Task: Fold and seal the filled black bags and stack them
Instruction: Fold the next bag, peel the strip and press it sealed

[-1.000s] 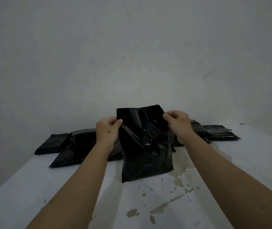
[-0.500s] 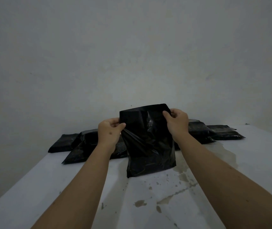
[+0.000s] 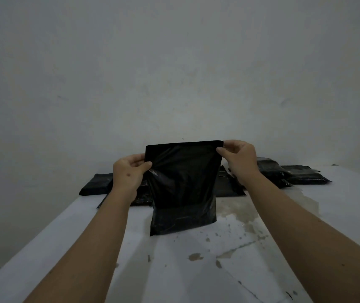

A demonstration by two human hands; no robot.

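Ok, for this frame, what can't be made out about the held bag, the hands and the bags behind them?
Head view, the only one:
- Contents of the held bag: hidden by opaque black plastic.
- Whether its top is sealed: too dark to tell.
- Left hand and right hand: fingertips behind the bag are hidden by it.
- Finished bags by the wall: the count is unclear, since the held bag and forearms cover the middle ones.

A glossy black bag (image 3: 182,186) stands upright at the centre, its bottom edge on the white table, its top edge pulled flat and level. More filled black bags (image 3: 295,174) lie flat behind it, spread from 10 o'clock to 2 o'clock against the wall.
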